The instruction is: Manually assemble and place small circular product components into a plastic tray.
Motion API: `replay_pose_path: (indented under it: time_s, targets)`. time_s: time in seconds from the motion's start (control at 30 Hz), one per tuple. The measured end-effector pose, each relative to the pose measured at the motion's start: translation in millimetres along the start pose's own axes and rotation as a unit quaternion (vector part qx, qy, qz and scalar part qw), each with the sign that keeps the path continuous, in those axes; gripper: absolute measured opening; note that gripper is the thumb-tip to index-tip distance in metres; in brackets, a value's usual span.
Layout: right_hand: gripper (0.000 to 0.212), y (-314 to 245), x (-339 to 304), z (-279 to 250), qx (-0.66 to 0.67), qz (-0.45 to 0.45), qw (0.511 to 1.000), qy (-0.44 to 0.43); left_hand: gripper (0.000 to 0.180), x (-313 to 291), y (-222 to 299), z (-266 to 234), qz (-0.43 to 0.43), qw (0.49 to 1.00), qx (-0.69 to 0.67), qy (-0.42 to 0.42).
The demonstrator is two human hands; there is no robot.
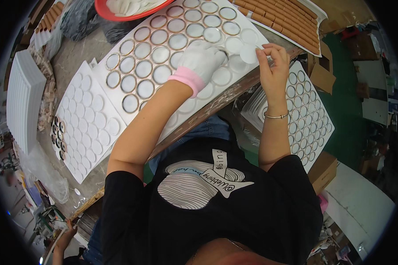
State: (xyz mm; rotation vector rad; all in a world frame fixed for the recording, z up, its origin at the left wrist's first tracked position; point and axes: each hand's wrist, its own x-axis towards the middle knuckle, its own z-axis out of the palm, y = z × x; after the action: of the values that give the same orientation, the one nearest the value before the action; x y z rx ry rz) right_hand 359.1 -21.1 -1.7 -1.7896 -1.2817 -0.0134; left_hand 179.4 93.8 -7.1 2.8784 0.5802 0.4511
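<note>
My left hand (202,62), in a white glove with a pink cuff, reaches over a white board (112,99) with rows of round places. Its fingers are curled down and closed at a dark-edged ring (225,54), which they partly hide. Many places on the board hold metallic-rimmed rings with whitish discs; those nearest the front right edge show pale discs without dark rims. My bare right hand (274,62) pinches a thin, translucent white disc (248,54) between thumb and finger, just above the board's right edge.
A red basin (132,17) of white discs stands at the back. Left lies a board of white discs (86,115), beside stacked white trays (25,97). Brown cylinders fill a tray (287,22) at far right. Another ringed board (309,115) stands right, near cardboard boxes (323,170). Another person's hand (66,234) shows lower left.
</note>
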Motion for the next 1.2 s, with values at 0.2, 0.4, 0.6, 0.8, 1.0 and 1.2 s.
replay_pose_path:
  time_s: [0.2, 0.4, 0.6, 0.8, 1.0, 1.2]
  targets:
    - [0.018, 6.7, 18.8, 33.9, -0.013, -0.038, 0.999, -0.029, 0.019, -2.8, -8.7, -12.4, 0.011, 0.999, -0.009, -0.03]
    - [0.017, 11.0, 10.9, 50.2, -0.026, -0.009, 0.995, -0.092, 0.039, 8.5, -34.1, -13.7, -0.018, 0.997, 0.022, 0.077]
    - [0.019, 1.4, 6.9, 65.7, -0.072, -0.051, 0.992, -0.093, 0.055, 10.8, -41.6, 13.7, 0.008, 0.988, 0.145, -0.058]
    - [0.03, -9.6, -6.1, 46.8, -0.139, -0.093, 0.984, -0.064, 0.047, -5.5, -41.9, -14.1, -0.049, 0.998, 0.024, 0.041]
    - [0.046, -24.9, -31.2, 59.9, -0.253, -0.126, 0.95, -0.131, 0.034, 17.0, -37.9, -11.1, 0.05, 0.996, 0.066, 0.014]
    - [0.049, -26.0, -30.8, 44.5, -0.208, -0.129, 0.956, -0.159, 0.028, 35.5, -45.9, 17.3, 0.011, 1.0, 0.008, -0.01]
